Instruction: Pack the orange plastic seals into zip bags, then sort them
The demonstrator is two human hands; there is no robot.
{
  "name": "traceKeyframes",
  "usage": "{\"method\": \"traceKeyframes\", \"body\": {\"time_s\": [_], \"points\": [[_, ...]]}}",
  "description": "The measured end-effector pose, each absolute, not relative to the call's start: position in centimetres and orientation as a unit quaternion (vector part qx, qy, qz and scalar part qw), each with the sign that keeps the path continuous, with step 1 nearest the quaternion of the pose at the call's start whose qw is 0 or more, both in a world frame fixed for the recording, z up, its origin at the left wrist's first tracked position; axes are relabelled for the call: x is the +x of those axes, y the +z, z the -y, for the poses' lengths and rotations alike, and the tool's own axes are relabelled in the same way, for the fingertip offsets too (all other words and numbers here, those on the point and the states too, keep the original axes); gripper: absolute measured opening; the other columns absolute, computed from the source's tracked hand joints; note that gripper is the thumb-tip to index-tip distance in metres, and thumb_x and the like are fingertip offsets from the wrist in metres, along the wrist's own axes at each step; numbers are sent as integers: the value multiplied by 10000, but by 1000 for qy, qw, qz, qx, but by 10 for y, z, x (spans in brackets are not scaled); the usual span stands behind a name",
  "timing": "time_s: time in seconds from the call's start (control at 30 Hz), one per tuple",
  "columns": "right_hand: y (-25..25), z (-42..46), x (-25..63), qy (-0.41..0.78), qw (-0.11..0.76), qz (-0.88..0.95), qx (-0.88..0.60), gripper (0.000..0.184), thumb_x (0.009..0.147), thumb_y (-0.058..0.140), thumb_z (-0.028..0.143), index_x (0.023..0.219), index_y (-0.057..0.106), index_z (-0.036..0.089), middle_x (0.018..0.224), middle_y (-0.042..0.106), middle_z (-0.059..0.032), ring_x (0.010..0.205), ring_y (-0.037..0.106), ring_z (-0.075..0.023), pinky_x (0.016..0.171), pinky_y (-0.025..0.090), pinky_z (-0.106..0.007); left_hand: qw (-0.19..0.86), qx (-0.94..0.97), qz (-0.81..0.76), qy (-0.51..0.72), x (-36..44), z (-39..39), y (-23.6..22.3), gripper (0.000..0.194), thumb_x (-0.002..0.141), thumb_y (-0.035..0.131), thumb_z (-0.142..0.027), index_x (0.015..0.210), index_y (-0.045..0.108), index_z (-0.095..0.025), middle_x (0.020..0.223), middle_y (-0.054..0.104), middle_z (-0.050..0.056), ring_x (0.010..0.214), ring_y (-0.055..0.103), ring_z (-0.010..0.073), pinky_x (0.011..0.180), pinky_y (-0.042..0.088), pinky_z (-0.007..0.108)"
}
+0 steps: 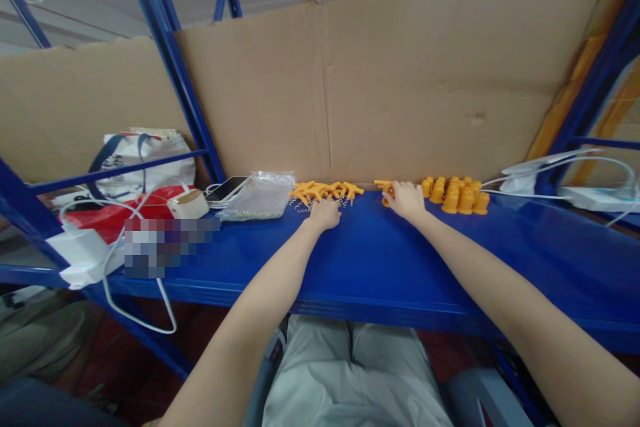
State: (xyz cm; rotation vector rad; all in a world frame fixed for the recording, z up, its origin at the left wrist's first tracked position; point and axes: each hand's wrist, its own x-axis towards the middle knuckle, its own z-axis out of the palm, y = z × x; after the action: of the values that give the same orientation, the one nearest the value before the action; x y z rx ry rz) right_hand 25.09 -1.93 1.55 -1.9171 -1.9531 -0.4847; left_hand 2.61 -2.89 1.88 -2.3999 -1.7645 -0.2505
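My left hand (326, 213) rests at the front edge of a pile of orange branch-shaped plastic pieces (325, 190) with small metal chains. Its fingers are curled in toward the pile, and whatever they hold is hidden. Further right, my right hand (409, 199) closes around an orange plastic piece (383, 184); only its left side shows past the fingers. Just right of that hand stands a group of orange cup-shaped pieces (466, 197), several of them in rows on the blue shelf (370, 260).
Left of the pile lies a clear plastic bag (265, 197), beside a phone (229, 190). White chargers and cables (83, 250), a red bag (105, 219) and a white tote (150, 160) crowd the left. Cardboard (425, 80) backs the shelf. A white power strip (600, 199) sits far right.
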Motion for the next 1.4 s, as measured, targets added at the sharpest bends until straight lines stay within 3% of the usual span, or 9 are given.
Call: {"method": "traceKeyframes", "body": {"time_s": [0.13, 0.33, 0.57, 0.8, 1.0, 1.3, 1.4], "points": [[10, 19, 252, -198, 180, 706, -656, 458, 968, 474, 402, 1242, 592, 55, 1209, 658, -254, 1173, 537, -356, 974, 340, -466, 70, -801, 591, -62, 28, 31, 22, 372, 949, 502, -247, 1277, 654, -158, 1386, 614, 180, 1313, 563, 326, 1109, 430, 465], [9, 19, 240, -197, 184, 710, -651, 511, 949, 417, 282, 1389, 503, 35, 1259, 617, -260, 1200, 501, -361, 996, 329, -495, 82, -802, 589, -59, 28, 29, 21, 362, 949, 497, -257, 1264, 660, -182, 1372, 627, 155, 1293, 579, 306, 1098, 446, 445], [6, 21, 236, -178, 137, 714, -663, 537, 933, 327, 137, 1439, 506, 139, 1316, 591, -218, 1264, 480, -330, 1006, 327, -482, 87, -800, 592, -46, 31, 30, 22, 362, 952, 491, -231, 1270, 658, -190, 1383, 621, 136, 1304, 566, 286, 1102, 450, 434], [4, 19, 239, -135, 123, 710, -680, 547, 933, 369, 246, 1448, 504, 122, 1432, 548, -213, 1338, 443, -363, 1069, 323, -568, 89, -799, 594, -28, 37, 36, 25, 412, 957, 435, -156, 1319, 633, -155, 1425, 584, 157, 1359, 514, 283, 1107, 441, 434], [2, 17, 240, -111, 126, 712, -682, 576, 956, 329, 264, 1492, 447, 90, 1504, 504, -196, 1378, 439, -350, 1125, 290, -614, 88, -804, 585, -62, 36, 37, 26, 509, 892, 459, -72, 1344, 635, -227, 1392, 620, 124, 1336, 537, 276, 1118, 417, 464], [9, 23, 243, -187, 186, 732, -628, 558, 1002, 316, 342, 1492, 450, 112, 1534, 473, -188, 1407, 431, -332, 1174, 119, -693, 78, -805, 583, -77, 38, 44, 33, 524, 864, 470, -43, 1284, 690, -267, 1375, 650, 84, 1323, 555, 278, 1125, 410, 475], [29, 24, 251, -202, 220, 710, -638, 543, 988, 327, 308, 1472, 474, 108, 1555, 446, -184, 1417, 419, -326, 1178, 122, -695, 72, -810, 577, -74, 38, 43, 33, 519, 867, 473, -49, 1277, 696, -276, 1365, 657, 81, 1327, 551, 280, 1125, 413, 486]]}}
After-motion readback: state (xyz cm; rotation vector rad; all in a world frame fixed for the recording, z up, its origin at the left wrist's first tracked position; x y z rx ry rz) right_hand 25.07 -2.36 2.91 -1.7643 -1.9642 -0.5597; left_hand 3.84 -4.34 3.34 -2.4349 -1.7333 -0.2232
